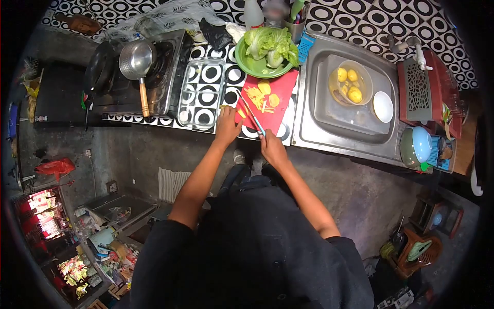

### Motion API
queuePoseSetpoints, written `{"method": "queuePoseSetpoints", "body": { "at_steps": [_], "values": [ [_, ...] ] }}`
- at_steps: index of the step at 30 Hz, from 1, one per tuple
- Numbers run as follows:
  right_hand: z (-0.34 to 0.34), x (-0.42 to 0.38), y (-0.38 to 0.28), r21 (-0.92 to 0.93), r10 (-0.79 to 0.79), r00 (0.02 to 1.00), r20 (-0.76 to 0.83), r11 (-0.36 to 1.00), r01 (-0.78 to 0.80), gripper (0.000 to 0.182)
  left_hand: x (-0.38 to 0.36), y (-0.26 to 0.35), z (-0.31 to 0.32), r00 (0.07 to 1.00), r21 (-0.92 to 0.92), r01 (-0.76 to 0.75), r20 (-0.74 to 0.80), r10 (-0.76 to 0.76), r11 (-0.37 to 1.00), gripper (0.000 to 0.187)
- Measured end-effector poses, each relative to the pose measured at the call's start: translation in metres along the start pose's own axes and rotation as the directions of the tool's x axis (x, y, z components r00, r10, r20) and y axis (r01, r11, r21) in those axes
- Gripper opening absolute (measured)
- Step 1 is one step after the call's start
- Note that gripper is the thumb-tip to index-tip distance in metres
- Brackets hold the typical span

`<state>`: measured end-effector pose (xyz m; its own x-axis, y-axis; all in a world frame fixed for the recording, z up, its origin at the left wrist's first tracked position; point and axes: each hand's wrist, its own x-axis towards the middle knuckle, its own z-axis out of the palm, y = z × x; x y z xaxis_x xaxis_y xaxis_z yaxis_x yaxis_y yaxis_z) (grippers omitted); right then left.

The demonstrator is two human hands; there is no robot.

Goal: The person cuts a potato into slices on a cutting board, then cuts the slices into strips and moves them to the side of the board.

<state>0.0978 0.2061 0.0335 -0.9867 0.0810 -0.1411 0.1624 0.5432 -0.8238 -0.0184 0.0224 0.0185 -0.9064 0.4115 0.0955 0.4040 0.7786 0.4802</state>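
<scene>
My right hand (272,148) grips a knife (251,112) by its light blue handle, the blade slanting up and left over the red cutting board (284,105). My left hand (227,125) is at the board's left edge, its fingers bent around a small yellow potato piece (242,112) beside the blade; its fingertips show poorly. Thin potato strips (254,96) lie heaped on the board with a peeled chunk (264,86) and a flat slice (274,100). Behind the board stands a green bowl (257,70) with leafy lettuce (272,45).
Left of the board are a glass dish (203,92) and a stove with a saucepan (137,59), its wooden handle reaching the counter edge. To the right, the sink (314,121) holds a tub (366,77) of peeled potatoes in water and a white bowl (383,106).
</scene>
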Motion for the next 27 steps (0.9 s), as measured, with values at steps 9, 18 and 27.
{"method": "queuePoseSetpoints", "body": {
  "at_steps": [9, 18, 27],
  "values": [
    [0.028, 0.005, -0.007, 0.118, -0.005, 1.000, 0.003, 0.993, 0.004, 0.028, -0.002, -0.003, 0.016, 0.998, 0.039, 0.053, -0.046, -0.051, 0.998, 0.045],
    [0.046, 0.001, -0.006, 0.159, 0.001, 0.999, -0.045, 0.987, 0.006, 0.029, -0.001, 0.000, 0.011, 0.996, -0.042, -0.001, -0.088, -0.003, 0.999, 0.045],
    [0.051, 0.007, -0.007, 0.144, 0.007, 0.997, -0.077, 0.990, 0.004, 0.027, 0.002, -0.010, 0.022, 0.992, -0.008, 0.039, -0.118, -0.040, 0.999, 0.039]
  ]
}}
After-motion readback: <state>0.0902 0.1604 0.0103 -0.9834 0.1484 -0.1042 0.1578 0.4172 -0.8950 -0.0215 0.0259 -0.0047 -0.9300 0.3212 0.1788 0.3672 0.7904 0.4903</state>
